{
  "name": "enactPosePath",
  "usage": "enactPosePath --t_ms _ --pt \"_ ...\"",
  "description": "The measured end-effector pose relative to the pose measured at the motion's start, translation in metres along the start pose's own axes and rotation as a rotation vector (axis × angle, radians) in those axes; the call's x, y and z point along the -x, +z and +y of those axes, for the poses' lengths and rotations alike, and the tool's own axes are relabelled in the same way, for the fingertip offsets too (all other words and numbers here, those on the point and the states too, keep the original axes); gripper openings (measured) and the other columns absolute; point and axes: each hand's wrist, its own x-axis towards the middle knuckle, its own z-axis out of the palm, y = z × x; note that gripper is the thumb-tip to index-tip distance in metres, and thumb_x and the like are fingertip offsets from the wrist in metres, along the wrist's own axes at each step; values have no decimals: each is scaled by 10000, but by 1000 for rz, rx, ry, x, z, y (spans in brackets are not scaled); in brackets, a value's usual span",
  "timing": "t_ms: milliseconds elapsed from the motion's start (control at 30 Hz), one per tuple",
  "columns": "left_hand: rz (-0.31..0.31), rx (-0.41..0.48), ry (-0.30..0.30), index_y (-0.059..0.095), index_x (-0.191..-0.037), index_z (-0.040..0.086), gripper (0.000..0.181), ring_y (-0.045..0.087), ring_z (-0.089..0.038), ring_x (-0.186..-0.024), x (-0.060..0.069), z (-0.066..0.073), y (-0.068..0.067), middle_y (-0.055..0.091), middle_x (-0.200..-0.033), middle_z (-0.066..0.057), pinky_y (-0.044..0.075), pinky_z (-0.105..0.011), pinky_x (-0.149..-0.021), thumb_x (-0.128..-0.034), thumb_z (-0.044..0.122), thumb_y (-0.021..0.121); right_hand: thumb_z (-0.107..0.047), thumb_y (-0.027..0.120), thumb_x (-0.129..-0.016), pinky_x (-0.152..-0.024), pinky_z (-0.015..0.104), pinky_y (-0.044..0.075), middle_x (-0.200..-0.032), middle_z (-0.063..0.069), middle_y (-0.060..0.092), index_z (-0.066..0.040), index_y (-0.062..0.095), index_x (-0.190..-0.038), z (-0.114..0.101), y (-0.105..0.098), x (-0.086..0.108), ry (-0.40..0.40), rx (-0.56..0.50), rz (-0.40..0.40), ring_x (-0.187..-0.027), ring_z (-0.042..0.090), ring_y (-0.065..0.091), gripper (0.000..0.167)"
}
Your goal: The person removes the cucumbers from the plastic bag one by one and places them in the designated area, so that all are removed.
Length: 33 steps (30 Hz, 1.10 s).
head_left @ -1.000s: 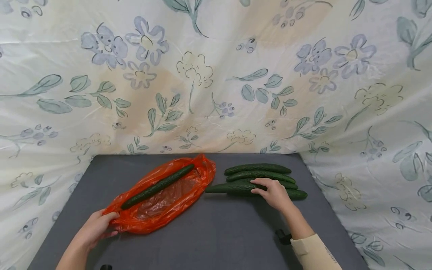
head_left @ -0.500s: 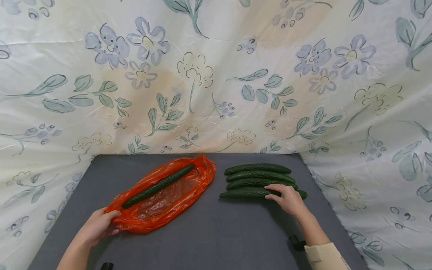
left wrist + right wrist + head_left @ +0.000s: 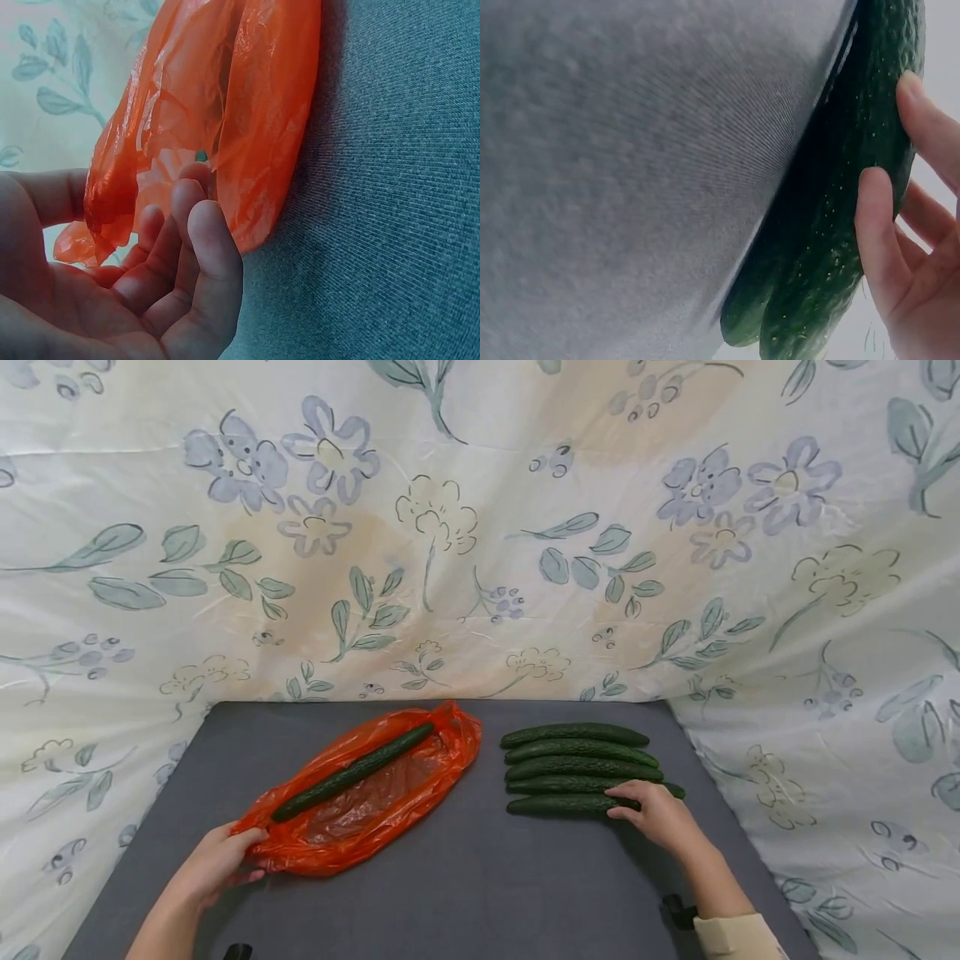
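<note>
On the left of the table lies a red-orange plastic bag, spread with its mouth facing up. One dark green cucumber rests slantwise in it. My left hand grips the near left edge of the bag; in the left wrist view the thin film hangs between thumb and curled fingers. Several cucumbers lie in a row on the right. My right hand holds the right part of the nearest cucumber. In the right wrist view thumb and fingers sit on opposite sides of its bumpy skin.
A dark grey cloth covers the table. A floral curtain hangs behind the table and along both sides. A bare strip of cloth separates the bag from the row of cucumbers.
The right hand has drawn the held cucumber to the right and toward me, from above the row to its near side. The left hand and the bag have hardly moved.
</note>
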Motion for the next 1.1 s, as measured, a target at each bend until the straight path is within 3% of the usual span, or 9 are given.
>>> enactPosePath --t_ms 167,333,400,533,667,767,1000,1100 --pt "-1 4 4 282 -1418 -183 551 662 -149 -743 -2 0 0 649 -881 -52 606 -315 -685 -1057 204 433 -199 781 -861 -515 251 398 -1163 74 537 -155 749 -1204 -8 5 0 4 93 58 -795 125 558 347" --pt "1 9 11 290 -1424 -174 548 660 -153 -751 -3 1 -1 652 -899 -51 605 -317 -688 -1059 208 436 -166 763 -874 -441 242 340 -1194 94 532 -159 735 -1236 -17 5 0 40 150 63 -692 78 532 364" --pt "-1 8 8 290 -1425 -172 547 656 -153 -754 -3 0 -1 651 -903 -51 605 -318 -689 -1062 210 433 -169 759 -877 -430 249 341 -1239 104 538 -163 732 -1244 -19 6 1 43 172 56 -698 100 571 368" --pt "-2 5 1 292 -1421 -173 544 655 -155 -754 -2 0 -1 652 -889 -55 603 -318 -689 -1062 210 430 -249 786 -855 -458 272 383 -1275 91 564 -199 782 -1141 -19 7 2 20 303 93 -980 262 613 290" --pt "5 7 -4 299 -1413 -178 539 658 -149 -745 -2 -1 1 655 -872 -53 604 -321 -686 -1055 201 437 -301 818 -810 -487 277 390 -1171 46 599 -226 802 -1052 -17 9 3 -21 411 138 -961 272 545 253" --pt "5 9 -5 305 -1407 -177 530 662 -144 -740 -1 -2 0 660 -865 -48 606 -325 -687 -1053 194 440 -301 831 -795 -492 269 391 -1138 36 614 -223 786 -1094 -15 10 4 -38 398 139 -891 229 547 313" --pt "9 11 0 299 -1406 -170 534 657 -141 -740 -2 -1 -1 658 -866 -43 606 -313 -682 -1054 204 445 -328 853 -777 -524 318 459 -1243 84 632 -202 738 -1217 -13 5 3 -5 292 141 -1055 313 612 472" --pt "15 14 4 308 -1398 -167 521 659 -140 -733 -2 0 -1 660 -853 -41 606 -311 -676 -1051 197 445 -351 843 -789 -567 392 509 -1291 124 619 -197 681 -1316 -13 1 -1 -1 220 166 -1102 359 612 572"
